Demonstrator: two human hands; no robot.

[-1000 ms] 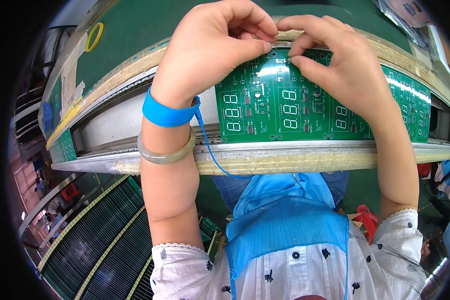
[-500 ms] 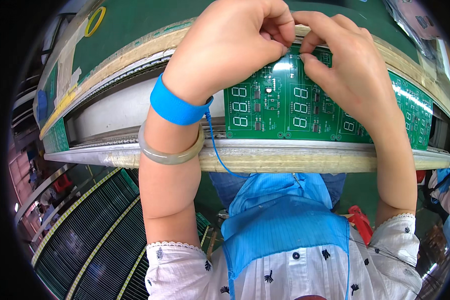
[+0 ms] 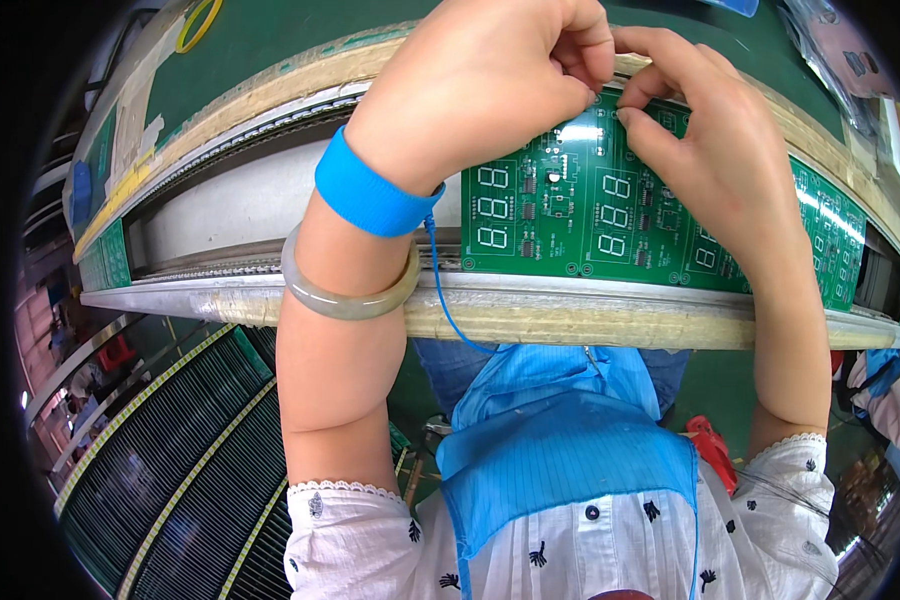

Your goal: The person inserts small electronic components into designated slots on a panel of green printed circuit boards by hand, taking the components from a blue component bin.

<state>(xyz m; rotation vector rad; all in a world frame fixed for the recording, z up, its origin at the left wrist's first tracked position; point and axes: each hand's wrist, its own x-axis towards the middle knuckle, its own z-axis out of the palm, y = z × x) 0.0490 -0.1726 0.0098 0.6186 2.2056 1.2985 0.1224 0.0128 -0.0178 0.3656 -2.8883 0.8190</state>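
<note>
A green circuit board panel [image 3: 540, 225] with white three-digit outlines and small parts lies in a rail track. Over its far edge, my left hand [image 3: 490, 85] is closed, thumb and fingers pinched together; anything between them is hidden or too small to name. A blue band [image 3: 370, 195] with a thin cord circles my left wrist. Close beside it, my right hand [image 3: 715, 140] bends over the same panel, thumb and a fingertip meeting near the far edge. What it holds, if anything, cannot be made out. Another green panel [image 3: 828, 225] lies to the right of my right wrist.
Wood-edged metal rails [image 3: 570, 322] bound the track in front. Beyond lies a green surface with a yellow ring [image 3: 199, 25] at its far left. Racks of upright boards [image 3: 170, 450] stand at lower left. A plastic bag [image 3: 835, 60] lies far right.
Both hands and the panel under them appear slightly farther right, and the view has shifted a little. The hands keep the same pinched pose at the panel's far edge.
</note>
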